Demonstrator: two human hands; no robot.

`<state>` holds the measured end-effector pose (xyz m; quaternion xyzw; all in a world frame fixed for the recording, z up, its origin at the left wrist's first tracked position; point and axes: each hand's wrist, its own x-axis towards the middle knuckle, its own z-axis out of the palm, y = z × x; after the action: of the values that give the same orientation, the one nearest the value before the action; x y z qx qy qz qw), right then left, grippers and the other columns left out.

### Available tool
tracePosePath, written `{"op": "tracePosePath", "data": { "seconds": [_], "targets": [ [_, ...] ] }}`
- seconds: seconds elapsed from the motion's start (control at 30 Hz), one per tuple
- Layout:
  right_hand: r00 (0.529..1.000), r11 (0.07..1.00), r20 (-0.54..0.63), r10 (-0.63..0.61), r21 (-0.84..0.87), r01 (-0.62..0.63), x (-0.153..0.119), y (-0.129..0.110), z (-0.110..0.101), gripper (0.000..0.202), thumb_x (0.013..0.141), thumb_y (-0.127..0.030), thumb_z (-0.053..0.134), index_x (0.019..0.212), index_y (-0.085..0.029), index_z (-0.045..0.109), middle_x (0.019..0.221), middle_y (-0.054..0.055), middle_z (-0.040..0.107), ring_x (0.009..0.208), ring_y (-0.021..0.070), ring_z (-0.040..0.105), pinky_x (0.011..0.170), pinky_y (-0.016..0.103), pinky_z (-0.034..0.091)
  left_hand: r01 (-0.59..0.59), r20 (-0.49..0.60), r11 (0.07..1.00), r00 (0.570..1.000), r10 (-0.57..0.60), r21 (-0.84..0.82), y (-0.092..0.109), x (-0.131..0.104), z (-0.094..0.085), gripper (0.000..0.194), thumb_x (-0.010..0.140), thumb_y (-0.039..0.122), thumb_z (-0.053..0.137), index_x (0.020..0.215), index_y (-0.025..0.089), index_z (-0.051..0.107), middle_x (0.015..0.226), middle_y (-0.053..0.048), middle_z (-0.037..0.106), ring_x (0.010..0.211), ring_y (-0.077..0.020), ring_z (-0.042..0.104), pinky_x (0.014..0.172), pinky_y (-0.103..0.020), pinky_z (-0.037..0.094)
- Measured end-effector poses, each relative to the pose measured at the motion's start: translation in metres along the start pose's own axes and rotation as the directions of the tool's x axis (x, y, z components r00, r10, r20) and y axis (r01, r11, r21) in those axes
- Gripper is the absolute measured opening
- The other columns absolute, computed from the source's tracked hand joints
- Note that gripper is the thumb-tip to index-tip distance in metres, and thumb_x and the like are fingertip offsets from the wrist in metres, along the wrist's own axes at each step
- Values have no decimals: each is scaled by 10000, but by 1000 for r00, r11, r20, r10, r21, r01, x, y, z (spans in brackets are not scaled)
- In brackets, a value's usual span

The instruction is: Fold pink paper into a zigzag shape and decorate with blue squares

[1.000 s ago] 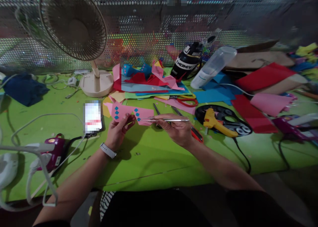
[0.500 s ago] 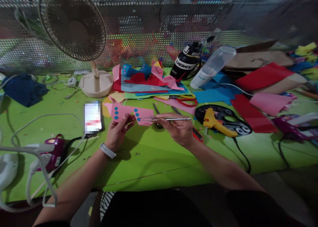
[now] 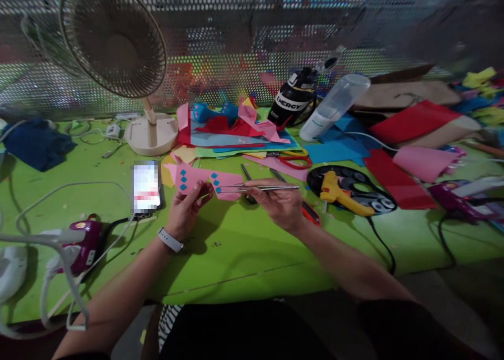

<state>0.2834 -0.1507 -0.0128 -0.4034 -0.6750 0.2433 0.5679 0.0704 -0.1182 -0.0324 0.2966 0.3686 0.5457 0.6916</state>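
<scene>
A pink paper cutout with several blue diamond pieces on it is held above the green table by my left hand, its thumb and fingers pinched on the lower edge. My right hand is closed round metal tweezers. Their tips point left and meet the lowest blue diamond in the right-hand row; whether they grip it or only touch it, I cannot tell. Beneath and behind my right hand lie dark-bladed scissors and a red-and-black tool, both partly hidden.
A phone and a fan stand left of the cutout. Stacked coloured paper, a black bottle and a clear bottle are behind. At right, a yellow glue gun rests on a black holder. Cables cross the left side.
The view has shifted very slightly. Both hands, the cutout and the tweezers keep nearly the same pose, with the tips still at the lowest diamond.
</scene>
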Motion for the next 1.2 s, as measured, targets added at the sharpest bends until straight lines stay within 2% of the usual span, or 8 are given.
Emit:
{"op": "tracePosePath", "data": {
  "seconds": [0.23,0.37,0.5,0.63,0.77,0.9,1.03,1.2],
  "targets": [
    [956,966,172,-238,-65,252,7,-15,-9,281,857,-186,670,1103,-316,709,975,3,767,853,176,735,721,309,606,-97,-63,995,993,96,-6,2,9,-7,228,674,314,840,836,194,734,890,-37,768,887,-186,720,842,-331,548],
    [761,896,618,-196,-202,395,5,-4,-3,322,850,-129,635,1129,-274,701,1150,30,716,937,184,724,763,313,594,-172,-111,985,979,169,-12,4,16,-13,230,672,314,839,833,205,717,928,-32,768,933,-187,714,870,-332,534],
    [615,853,789,14,-330,405,-3,14,3,523,756,45,563,1143,-279,703,1296,48,633,1052,226,686,843,376,567,-162,-133,987,978,161,3,4,17,-14,242,681,324,831,846,198,706,956,-47,765,965,-194,709,897,-344,526],
    [655,904,746,121,-356,239,-2,19,1,545,716,68,544,1101,-271,728,1292,70,638,1107,250,659,938,432,524,-131,-97,991,987,128,-20,4,13,-11,240,676,317,834,851,206,713,947,-41,767,956,-200,713,891,-352,529],
    [752,937,561,346,-175,-301,2,16,8,298,825,-181,630,1110,-215,710,1090,91,736,942,213,713,791,365,580,-84,-23,995,996,82,-59,4,5,-6,223,683,305,832,861,218,727,980,-32,765,970,-193,710,868,-325,536],
    [581,512,549,601,293,-807,0,17,28,400,772,-430,733,1076,-177,676,918,73,753,646,140,700,466,216,478,-45,-4,998,999,45,-36,0,-1,-2,249,670,316,840,873,224,730,1009,-44,762,1022,-219,696,891,-344,535],
    [525,244,474,707,534,-810,-4,17,41,386,613,-410,860,841,-162,671,766,16,728,564,104,642,452,197,409,-26,34,999,999,25,37,-7,-4,-2,283,668,327,844,905,213,739,1020,-56,759,1033,-235,693,941,-376,526],
    [528,257,363,767,581,-773,-5,20,40,356,607,-378,863,795,-172,643,679,-38,673,525,72,579,455,191,368,-15,74,995,997,8,102,-12,-6,-3,284,671,341,841,897,195,749,986,-67,763,975,-230,711,885,-355,556]
  ]
}}
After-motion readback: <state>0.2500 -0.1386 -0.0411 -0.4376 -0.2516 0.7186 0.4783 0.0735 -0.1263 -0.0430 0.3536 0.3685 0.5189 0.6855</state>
